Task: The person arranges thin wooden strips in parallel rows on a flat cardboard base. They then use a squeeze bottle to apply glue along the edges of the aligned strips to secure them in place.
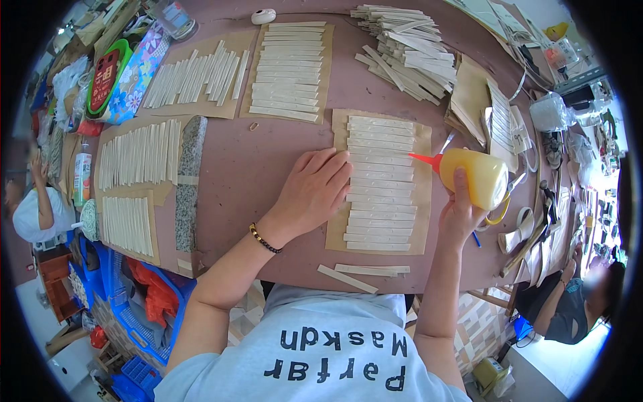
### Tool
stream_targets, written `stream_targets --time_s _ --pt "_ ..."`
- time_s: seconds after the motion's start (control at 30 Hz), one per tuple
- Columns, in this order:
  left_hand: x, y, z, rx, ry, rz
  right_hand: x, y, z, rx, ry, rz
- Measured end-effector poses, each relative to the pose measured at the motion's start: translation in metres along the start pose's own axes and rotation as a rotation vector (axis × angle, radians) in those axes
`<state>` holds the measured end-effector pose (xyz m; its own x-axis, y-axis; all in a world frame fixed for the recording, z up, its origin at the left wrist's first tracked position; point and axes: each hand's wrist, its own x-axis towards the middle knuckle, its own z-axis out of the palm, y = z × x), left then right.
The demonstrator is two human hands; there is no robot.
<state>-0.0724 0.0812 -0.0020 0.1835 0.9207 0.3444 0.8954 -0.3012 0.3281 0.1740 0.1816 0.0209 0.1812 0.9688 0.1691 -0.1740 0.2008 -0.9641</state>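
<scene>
My right hand (462, 204) grips a squeeze bottle (477, 175) of yellowish liquid, tipped on its side. Its red nozzle (425, 159) points left, with the tip at the right ends of the pale strips. These flat strips (380, 184) lie in a column of rows on a brown paper sheet (420, 228) in front of me; small glossy spots show on some. My left hand (318, 184) lies at the sheet's left edge, palm down, fingers slightly bent and apart, fingertips by the strips' left ends. I see nothing held in it.
More strip-covered sheets lie at left (137, 154) and back (287, 74). A loose strip pile (412, 50) stands at the back. Yellow-handled scissors (499, 213) lie beyond the bottle. Loose strips (362, 273) lie near the front edge. Other people sit at left (43, 211) and right (569, 308).
</scene>
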Motion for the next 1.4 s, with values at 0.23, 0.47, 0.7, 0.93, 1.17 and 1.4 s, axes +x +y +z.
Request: stream_targets --time_s 0.23,0.47,0.7,0.93,1.17,1.4 --pt "0.001 0.001 -0.002 0.0 -0.003 0.0 -0.004 0.005 -0.004 -0.04 0.015 -0.011" --pt "0.0 0.001 -0.001 0.003 -0.001 -0.002 -0.018 0.008 0.027 -0.089 -0.095 -0.023" --pt "-0.001 0.001 0.001 0.01 0.01 0.001 -0.026 0.011 0.053 -0.148 -0.167 -0.109" --pt "0.0 0.001 0.001 0.023 0.057 0.029 -0.018 -0.002 0.034 -0.248 -0.098 -0.129" --pt "0.001 0.001 -0.001 0.001 0.006 0.004 -0.029 -0.002 0.061 -0.222 -0.171 -0.09" --pt "-0.001 0.0 0.001 0.004 0.012 0.012 -0.015 0.003 0.023 -0.202 -0.068 -0.091"
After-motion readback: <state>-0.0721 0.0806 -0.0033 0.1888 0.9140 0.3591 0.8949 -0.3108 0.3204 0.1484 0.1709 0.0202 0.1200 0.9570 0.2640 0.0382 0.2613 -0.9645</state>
